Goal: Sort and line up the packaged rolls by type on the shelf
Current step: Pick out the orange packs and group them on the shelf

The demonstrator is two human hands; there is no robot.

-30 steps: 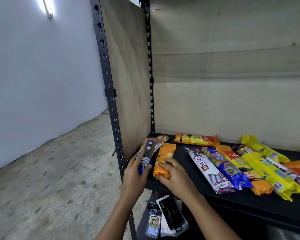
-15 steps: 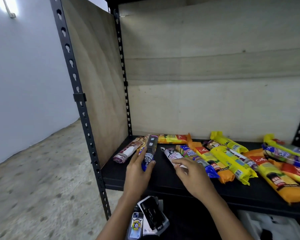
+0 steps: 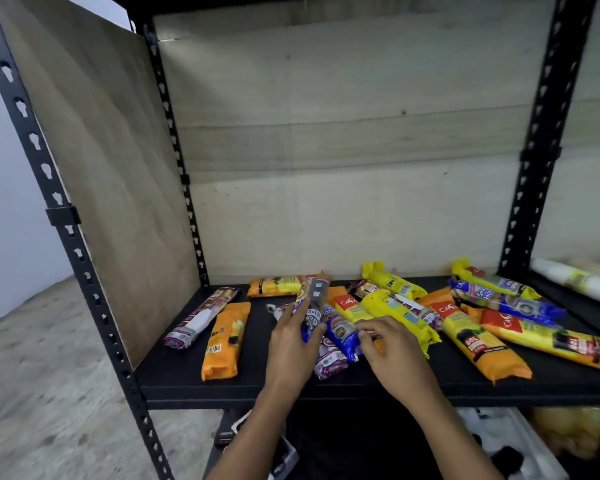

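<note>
My left hand (image 3: 290,351) grips a dark blue-and-grey packaged roll (image 3: 314,308), lifted upright above the black shelf (image 3: 174,379). My right hand (image 3: 394,355) hovers over a blue roll (image 3: 340,332) and a purple-and-white roll (image 3: 328,362), its fingers curled at the blue roll's end. An orange roll (image 3: 224,339) and a white-and-purple roll (image 3: 200,317) lie side by side at the shelf's left. Several yellow, orange and blue rolls lie jumbled in the middle and right, among them a yellow roll (image 3: 400,315) and an orange one (image 3: 478,344).
Plywood panels (image 3: 111,161) close the shelf's left side and back. Black perforated uprights (image 3: 73,244) frame it. Another orange roll (image 3: 278,285) lies along the back. White rolls (image 3: 568,278) sit on the neighbouring shelf at right. Boxes and bags fill the lower shelf.
My view swung right, showing more of the shelf. My left hand kept its roll and moved right. My right hand left the orange roll at left and reached to the blue roll.
</note>
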